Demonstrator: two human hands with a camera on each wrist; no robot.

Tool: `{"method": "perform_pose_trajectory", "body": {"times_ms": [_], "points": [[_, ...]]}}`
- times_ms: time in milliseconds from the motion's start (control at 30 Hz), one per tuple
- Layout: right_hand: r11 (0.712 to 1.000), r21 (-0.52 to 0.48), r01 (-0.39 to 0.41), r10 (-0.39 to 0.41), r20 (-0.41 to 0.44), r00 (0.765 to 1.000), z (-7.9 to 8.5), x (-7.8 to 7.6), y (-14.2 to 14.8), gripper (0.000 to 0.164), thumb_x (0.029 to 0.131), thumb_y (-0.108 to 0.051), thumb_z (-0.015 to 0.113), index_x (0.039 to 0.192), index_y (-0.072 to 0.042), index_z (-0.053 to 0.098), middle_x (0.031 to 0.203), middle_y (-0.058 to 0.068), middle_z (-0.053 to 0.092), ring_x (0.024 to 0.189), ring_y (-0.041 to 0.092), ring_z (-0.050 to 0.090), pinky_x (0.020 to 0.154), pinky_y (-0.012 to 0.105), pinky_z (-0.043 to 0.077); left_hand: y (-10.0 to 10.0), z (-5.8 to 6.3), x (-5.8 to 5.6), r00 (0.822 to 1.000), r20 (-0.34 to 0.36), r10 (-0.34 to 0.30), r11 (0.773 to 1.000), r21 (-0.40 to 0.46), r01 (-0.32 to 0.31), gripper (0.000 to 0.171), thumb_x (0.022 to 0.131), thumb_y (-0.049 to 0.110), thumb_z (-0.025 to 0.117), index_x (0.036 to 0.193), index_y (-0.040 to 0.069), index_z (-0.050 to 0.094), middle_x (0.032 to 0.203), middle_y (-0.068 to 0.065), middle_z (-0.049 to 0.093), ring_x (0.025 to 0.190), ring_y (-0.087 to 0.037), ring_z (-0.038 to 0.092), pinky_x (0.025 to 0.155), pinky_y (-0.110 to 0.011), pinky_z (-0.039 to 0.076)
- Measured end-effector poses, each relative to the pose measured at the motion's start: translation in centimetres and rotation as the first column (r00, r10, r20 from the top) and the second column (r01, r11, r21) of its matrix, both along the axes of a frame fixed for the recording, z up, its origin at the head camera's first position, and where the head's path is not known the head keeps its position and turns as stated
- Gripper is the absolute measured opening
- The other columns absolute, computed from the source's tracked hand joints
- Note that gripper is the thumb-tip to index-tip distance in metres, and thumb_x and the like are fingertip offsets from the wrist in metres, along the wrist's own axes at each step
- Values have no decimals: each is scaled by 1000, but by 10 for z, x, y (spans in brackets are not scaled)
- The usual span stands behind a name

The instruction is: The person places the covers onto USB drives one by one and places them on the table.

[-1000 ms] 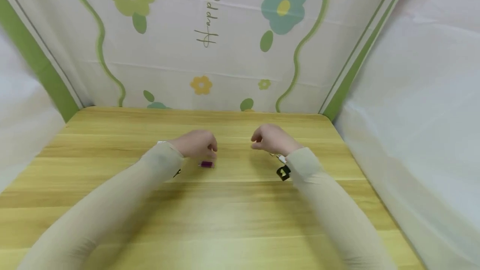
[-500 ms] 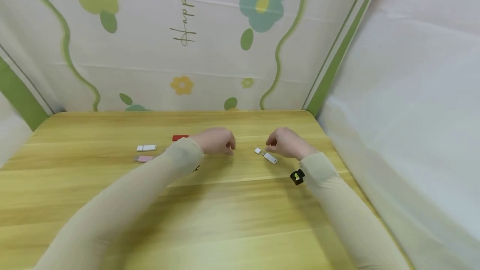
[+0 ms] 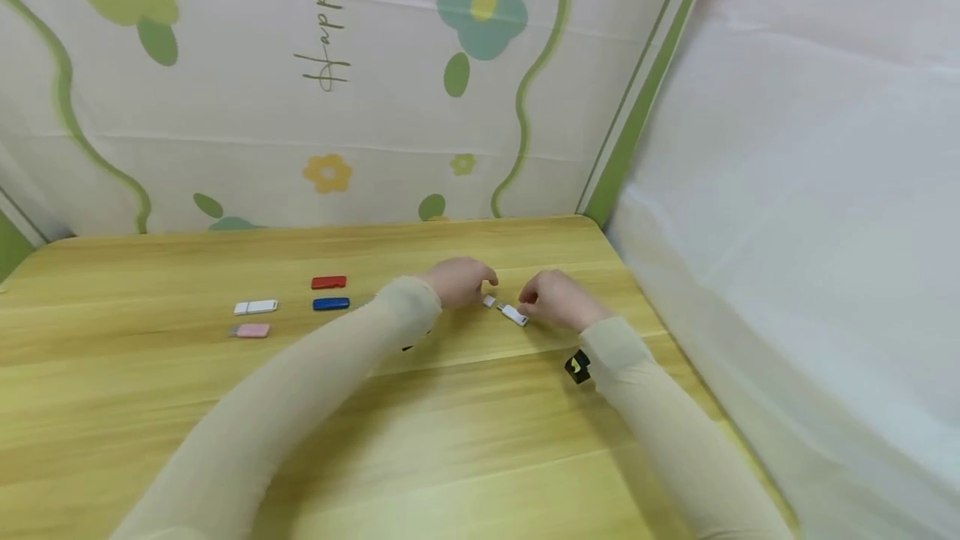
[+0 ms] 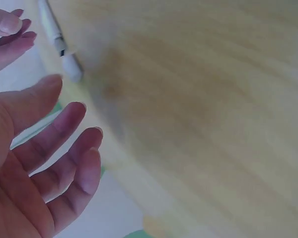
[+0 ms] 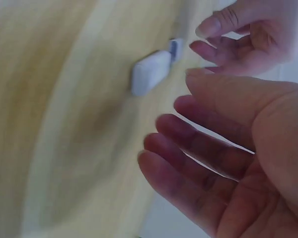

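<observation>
A white USB stick (image 3: 513,314) lies on the wooden table between the hands, its plug end bared toward the left. Just off that end sits its small white cap (image 3: 489,301), apart from the stick. My left hand (image 3: 459,280) hovers beside the cap, fingers loosely bent and holding nothing; in the left wrist view its fingertips (image 4: 93,134) stand clear of the cap. Close to the stick's other end is my right hand (image 3: 557,298). In the right wrist view, its relaxed fingers show a gap to the stick (image 5: 151,73).
On the left of the table (image 3: 450,440) lie a red USB stick (image 3: 328,282), a blue one (image 3: 331,304), a white one (image 3: 256,307) and a pink one (image 3: 251,330). A printed curtain (image 3: 405,107) hangs behind, with a white sheet (image 3: 795,215) along the right.
The head view has turned right. My left hand has moved rightward across the table to the cap, uncovering the sticks at left. My right hand has come near the stick.
</observation>
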State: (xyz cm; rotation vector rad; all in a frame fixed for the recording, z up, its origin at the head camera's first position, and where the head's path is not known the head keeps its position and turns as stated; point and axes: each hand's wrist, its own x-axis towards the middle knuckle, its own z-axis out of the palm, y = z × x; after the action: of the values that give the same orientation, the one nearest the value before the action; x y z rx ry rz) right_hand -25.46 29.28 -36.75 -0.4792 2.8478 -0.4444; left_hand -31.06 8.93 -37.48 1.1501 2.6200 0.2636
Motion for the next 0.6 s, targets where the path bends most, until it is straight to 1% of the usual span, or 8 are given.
{"method": "perform_pose_trajectory", "body": {"times_ms": [133,233,333,400,467,600], "points": [[1000,-16,5,-5,-25,1000,-9,-1,-1,17,91,-21,73,97,-6,76,90,2,72,75,13,60,74,32,51,4,-9,-6,999,28,22,1000,3,-22,31,93,19,71,124,13,69,109,-2,69,95,-14,61,89,-32,50],[1000,-23,-2,1,-41,999,-14,-1,-4,16,89,-23,75,93,-8,77,83,-2,70,69,12,57,67,29,49,3,-14,-8,999,31,21,1000,15,-22,28,91,21,74,118,14,71,103,1,68,92,-13,60,86,-31,50],[1000,-13,-6,6,-56,998,-18,-1,-8,16,88,-24,77,89,-9,77,79,-3,68,66,11,55,65,28,47,2,-16,-9,1000,21,9,999,39,-10,23,91,22,74,113,15,74,99,2,68,89,-13,60,84,-32,50],[1000,7,-13,13,-71,997,-19,0,-10,15,88,-24,77,89,-8,77,79,-3,67,67,12,54,66,29,48,2,-17,-9,1000,-1,-7,999,52,7,21,90,23,74,110,15,75,100,2,69,89,-13,61,85,-31,50],[1000,26,-13,15,-79,997,-20,1,-12,14,88,-23,77,89,-8,77,79,-3,68,68,12,55,68,30,49,3,-18,-8,998,-43,-38,998,53,40,19,90,24,74,107,15,76,103,2,70,92,-15,62,87,-32,51],[999,46,0,4,-77,997,-20,4,-15,11,88,-19,76,88,-8,77,79,-2,68,69,13,56,70,32,50,7,-20,-5,986,-132,-100,994,18,104,15,92,23,71,103,13,77,105,0,72,98,-17,65,90,-31,51]]}}
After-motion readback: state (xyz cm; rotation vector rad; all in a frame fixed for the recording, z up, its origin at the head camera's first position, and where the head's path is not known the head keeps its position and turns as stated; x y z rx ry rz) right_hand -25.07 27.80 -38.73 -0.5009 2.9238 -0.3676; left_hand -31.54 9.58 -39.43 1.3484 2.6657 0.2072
